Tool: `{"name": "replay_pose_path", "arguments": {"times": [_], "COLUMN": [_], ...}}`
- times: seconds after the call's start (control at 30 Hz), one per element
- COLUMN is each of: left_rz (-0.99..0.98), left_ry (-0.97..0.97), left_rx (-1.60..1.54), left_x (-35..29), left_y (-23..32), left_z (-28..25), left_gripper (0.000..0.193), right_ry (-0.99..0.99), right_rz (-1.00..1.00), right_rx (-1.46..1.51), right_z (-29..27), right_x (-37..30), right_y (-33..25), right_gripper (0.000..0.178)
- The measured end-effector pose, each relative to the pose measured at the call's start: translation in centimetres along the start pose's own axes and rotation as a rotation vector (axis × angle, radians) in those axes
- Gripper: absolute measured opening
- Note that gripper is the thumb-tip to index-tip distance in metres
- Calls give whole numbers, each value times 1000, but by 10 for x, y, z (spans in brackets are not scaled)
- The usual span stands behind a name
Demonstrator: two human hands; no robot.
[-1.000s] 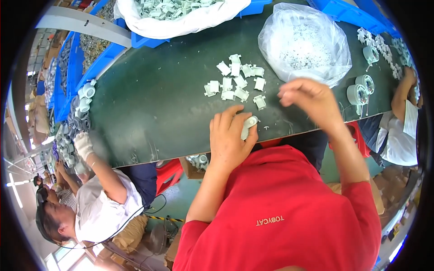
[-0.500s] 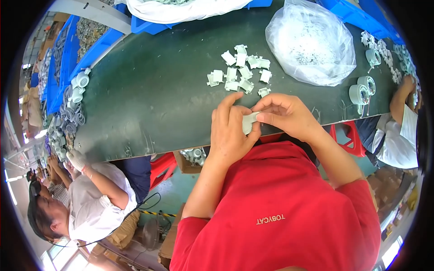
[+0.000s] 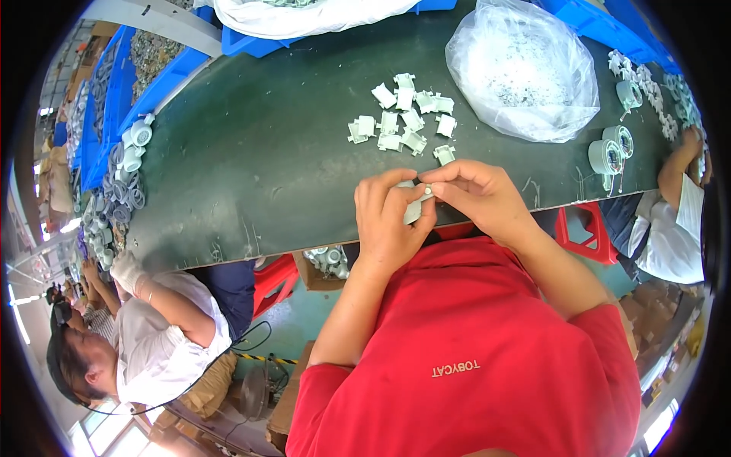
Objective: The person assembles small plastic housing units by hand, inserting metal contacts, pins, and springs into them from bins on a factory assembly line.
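Note:
Between my two hands, over the near edge of the bench, is a pale grey-green plastic part (image 3: pixel 413 212). My left hand (image 3: pixel 390 217) is closed around it, fingers and thumb gripping its sides. At the part's upper right end, my right hand (image 3: pixel 480 199) pinches with thumb and forefinger; a small pale tip (image 3: pixel 429 191) shows there, too little to name. Just beyond my fingers lies a single similar plastic part (image 3: pixel 444 154). Farther out, a loose group of several such moulded parts (image 3: pixel 402 114) is spread on the dark green bench top (image 3: pixel 251 145).
A clear plastic bag (image 3: pixel 525 76) of small pieces stands at the back right. Round white assemblies (image 3: pixel 605 158) with wires sit farther right. Grey rings and fittings (image 3: pixel 126 183) line the left end, beside blue bins (image 3: pixel 99 114). A gloved co-worker (image 3: pixel 164 320) is at the left, another person (image 3: pixel 674 221) at the right.
My left fingers have drawn in closer around the part, which is turned a little. My right thumb and forefinger have moved slightly, and a small pale tip now shows between them.

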State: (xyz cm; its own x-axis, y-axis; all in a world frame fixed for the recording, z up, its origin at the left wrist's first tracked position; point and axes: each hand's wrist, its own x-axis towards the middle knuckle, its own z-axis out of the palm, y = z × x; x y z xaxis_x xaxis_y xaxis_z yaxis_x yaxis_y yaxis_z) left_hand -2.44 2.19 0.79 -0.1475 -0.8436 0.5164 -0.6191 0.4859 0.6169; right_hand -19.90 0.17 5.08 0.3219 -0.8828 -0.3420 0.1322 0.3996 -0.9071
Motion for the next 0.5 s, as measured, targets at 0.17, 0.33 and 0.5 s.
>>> {"name": "replay_pose_path", "arguments": {"times": [0.17,0.33,0.5], "left_rz": [-10,105,-232], "left_ry": [-6,-226,334], "left_rx": [-33,17,910], "left_x": [5,11,12], "left_y": [3,-12,-90], "left_z": [5,-31,-102], "left_gripper": [31,31,64], "right_ry": [25,-18,496], "right_rz": [-133,-130,-749], "right_rx": [22,-219,-1059], "right_z": [2,0,-74], "right_x": [-1,-14,-49], "right_y": [26,24,-18], "right_gripper": [13,16,16]}}
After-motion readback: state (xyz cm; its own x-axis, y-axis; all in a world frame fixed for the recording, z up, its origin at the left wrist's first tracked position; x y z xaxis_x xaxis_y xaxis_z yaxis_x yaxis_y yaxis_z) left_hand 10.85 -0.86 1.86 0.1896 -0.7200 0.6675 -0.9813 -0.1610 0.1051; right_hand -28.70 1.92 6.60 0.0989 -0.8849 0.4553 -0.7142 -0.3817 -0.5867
